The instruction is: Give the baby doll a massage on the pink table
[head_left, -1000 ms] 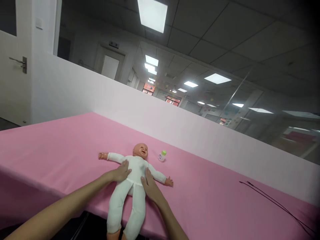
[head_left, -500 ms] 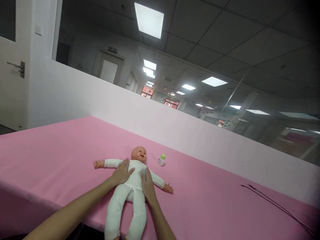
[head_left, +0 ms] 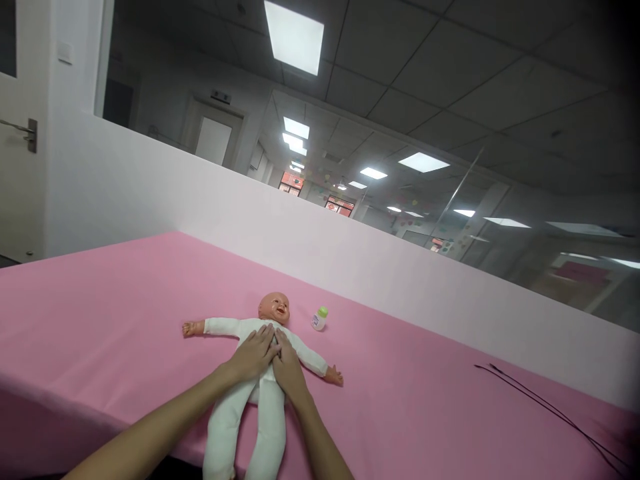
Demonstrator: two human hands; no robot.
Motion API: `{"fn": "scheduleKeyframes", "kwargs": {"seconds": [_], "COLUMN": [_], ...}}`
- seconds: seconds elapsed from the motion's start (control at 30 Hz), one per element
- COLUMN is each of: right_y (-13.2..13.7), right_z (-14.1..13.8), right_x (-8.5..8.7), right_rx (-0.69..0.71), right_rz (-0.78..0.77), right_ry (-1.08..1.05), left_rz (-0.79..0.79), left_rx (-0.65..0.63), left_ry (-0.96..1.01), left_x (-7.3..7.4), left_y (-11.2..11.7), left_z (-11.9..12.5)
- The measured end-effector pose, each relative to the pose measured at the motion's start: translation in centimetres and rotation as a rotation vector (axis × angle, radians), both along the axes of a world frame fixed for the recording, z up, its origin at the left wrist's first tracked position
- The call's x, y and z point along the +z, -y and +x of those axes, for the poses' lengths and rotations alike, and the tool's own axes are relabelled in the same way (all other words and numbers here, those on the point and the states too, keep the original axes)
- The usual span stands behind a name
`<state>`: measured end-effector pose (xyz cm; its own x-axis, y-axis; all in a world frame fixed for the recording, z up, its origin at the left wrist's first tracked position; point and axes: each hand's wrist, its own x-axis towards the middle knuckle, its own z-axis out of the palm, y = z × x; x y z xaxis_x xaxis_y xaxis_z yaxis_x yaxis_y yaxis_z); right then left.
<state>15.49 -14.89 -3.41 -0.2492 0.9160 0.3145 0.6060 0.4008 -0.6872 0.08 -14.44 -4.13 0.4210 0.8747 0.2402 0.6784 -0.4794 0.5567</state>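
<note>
A baby doll [head_left: 273, 415] with a white cloth body lies on its back, arms spread, its head toward the wall. My left hand [head_left: 254, 355] rests flat on the doll's chest with the fingers stretched out. Beside it, my right hand [head_left: 287, 363] also lies flat on the chest, and the two hands touch near the middle. Both are open and grip nothing. To the right of the doll's head stands a small bottle [head_left: 319, 320] with a green cap, apart from my hands.
The doll lies on a table with a pink cover [head_left: 125, 313]. Thin black cables [head_left: 545, 405] run along its right side. Behind rises a low white wall [head_left: 320, 240] with a glass pane above it. A door [head_left: 25, 167] stands at the left.
My hands have moved inward from the doll's two sides and now meet on the middle of its chest. The doll and bottle appear slightly further left as the view shifts.
</note>
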Motion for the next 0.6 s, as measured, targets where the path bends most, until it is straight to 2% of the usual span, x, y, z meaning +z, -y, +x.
{"fn": "scheduleKeyframes", "kwargs": {"seconds": [0.07,0.17,0.23,0.33,0.4,0.5,0.6], "right_y": [-1.2,-1.3,-0.3,2.2,3.5,3.7,1.8], "right_z": [0.3,1.6,2.4,2.8,2.2,0.6,-0.3], "right_x": [-0.4,-1.3,-1.6,-1.6,-1.2,-0.3,0.3], "right_rx": [-0.105,-0.216,-0.215,-0.165,-0.087,0.064,0.061], "right_rz": [-0.01,-0.067,-0.113,-0.155,-0.126,-0.049,-0.025], "right_ry": [-0.015,-0.06,-0.06,-0.029,-0.001,0.065,0.089], "left_rz": [-0.008,-0.083,-0.126,-0.228,-0.276,-0.221,-0.132], "left_rx": [0.081,0.151,0.138,0.03,-0.064,-0.149,-0.07], "left_ry": [0.005,0.031,0.041,0.018,-0.013,-0.007,0.032], "left_x": [-0.3,-1.4,-2.2,-2.6,-2.1,-0.7,0.3], "left_y": [-1.4,-2.7,-2.4,-0.5,1.0,1.8,0.7], "left_z": [-0.3,-2.5,-4.2,-5.8,-5.6,-3.7,-1.9]}}
